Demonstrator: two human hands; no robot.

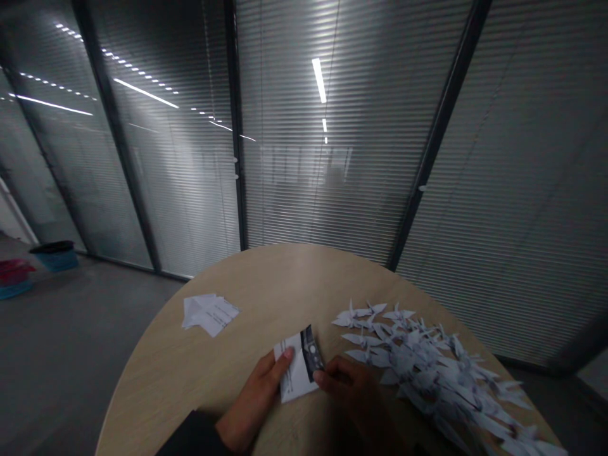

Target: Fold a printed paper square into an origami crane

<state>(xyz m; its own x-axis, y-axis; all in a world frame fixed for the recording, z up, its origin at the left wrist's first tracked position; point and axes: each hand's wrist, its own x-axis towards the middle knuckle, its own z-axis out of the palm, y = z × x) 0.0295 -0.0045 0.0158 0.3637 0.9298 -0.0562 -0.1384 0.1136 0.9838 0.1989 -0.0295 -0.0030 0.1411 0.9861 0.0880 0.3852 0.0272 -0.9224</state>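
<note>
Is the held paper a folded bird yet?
No: the paper is broad and flattish, unlike the spiky, winged cranes. Whether it's partly folded, cannot tell.

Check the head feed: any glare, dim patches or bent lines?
Head view: white light streaks glare on the glass wall; the right hand sits in shade, darker than the left hand; dark wall posts splay toward the top, likely lens distortion.

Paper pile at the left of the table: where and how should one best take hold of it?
The paper pile lies flat and fanned on the table; probably pinch its jutting right corner, coming low from the right.
</note>
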